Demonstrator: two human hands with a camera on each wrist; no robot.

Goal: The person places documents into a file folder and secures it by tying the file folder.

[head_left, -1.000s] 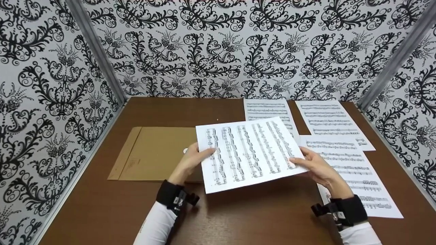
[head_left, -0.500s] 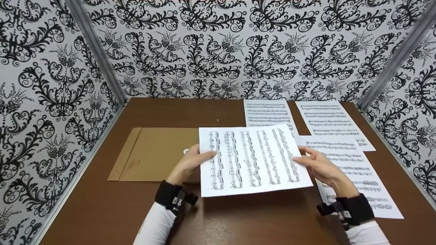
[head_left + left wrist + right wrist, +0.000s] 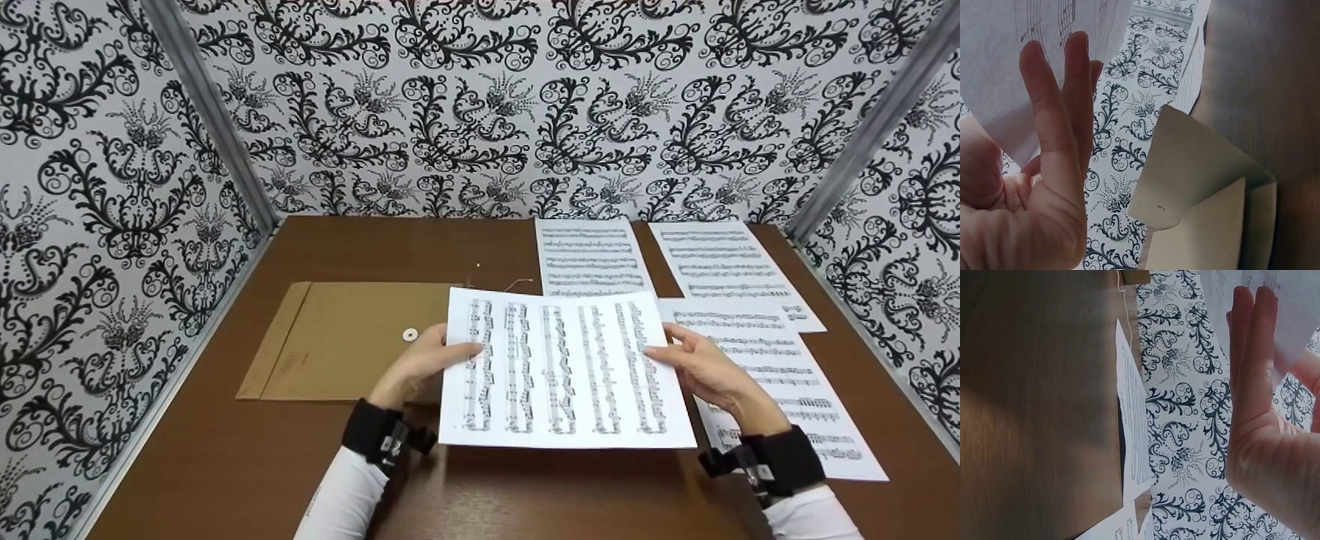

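Note:
Above the table, a sheet of music point(image 3: 566, 375) is turned sideways, its staves running up and down. My left hand point(image 3: 420, 364) pinches its left edge, thumb on the printed face and fingers behind. At the opposite edge my right hand point(image 3: 709, 375) pinches it the same way. Both wrist views show fingers lying against the back of the paper. Left of the sheet, a brown envelope point(image 3: 337, 345) with a white round button point(image 3: 410, 335) lies on the table, partly behind my left hand. Its flap point(image 3: 1196, 157) stands raised in the left wrist view.
Several other music sheets lie on the right: one at the back point(image 3: 589, 255), one at the back right point(image 3: 720, 259) and one nearer point(image 3: 795, 397), partly overlapping. A thin string point(image 3: 517, 283) shows behind the held sheet. Patterned walls point(image 3: 480, 112) bound the brown table point(image 3: 225, 465).
The held sheet has come lower and nearer, and its tilt has levelled out. Both hands keep their pinch, the right having shifted slightly to the right. More of the envelope's button and the string show.

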